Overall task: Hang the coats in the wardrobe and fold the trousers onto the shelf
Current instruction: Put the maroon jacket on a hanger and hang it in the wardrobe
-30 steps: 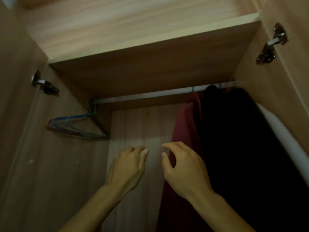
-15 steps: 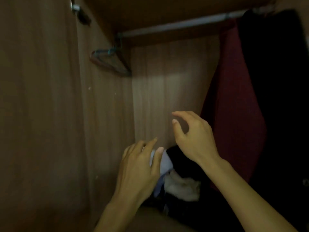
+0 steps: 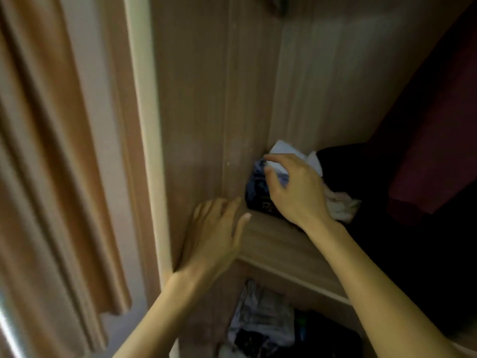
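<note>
I judge this the shelf step. Right hand [image 3: 299,192] pinches crumpled pale-blue cloth [image 3: 284,151] on light wooden shelf [image 3: 278,244]; left hand [image 3: 216,228] relaxed, holding nothing. Next: I'd clear room for trousers.

Wardrobe panels [image 3: 196,112]: pale wood grain. Curtain [image 3: 51,151]: plain tan. Hanging coat [image 3: 433,151]: maroon. Garment [image 3: 426,254] beside it: black. Also 1 white cloth [image 3: 284,151], 1 navy cloth [image 3: 258,192].

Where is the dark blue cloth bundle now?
In the head view, the dark blue cloth bundle lies on the wooden shelf, back left corner, partly behind the right hand.
</note>
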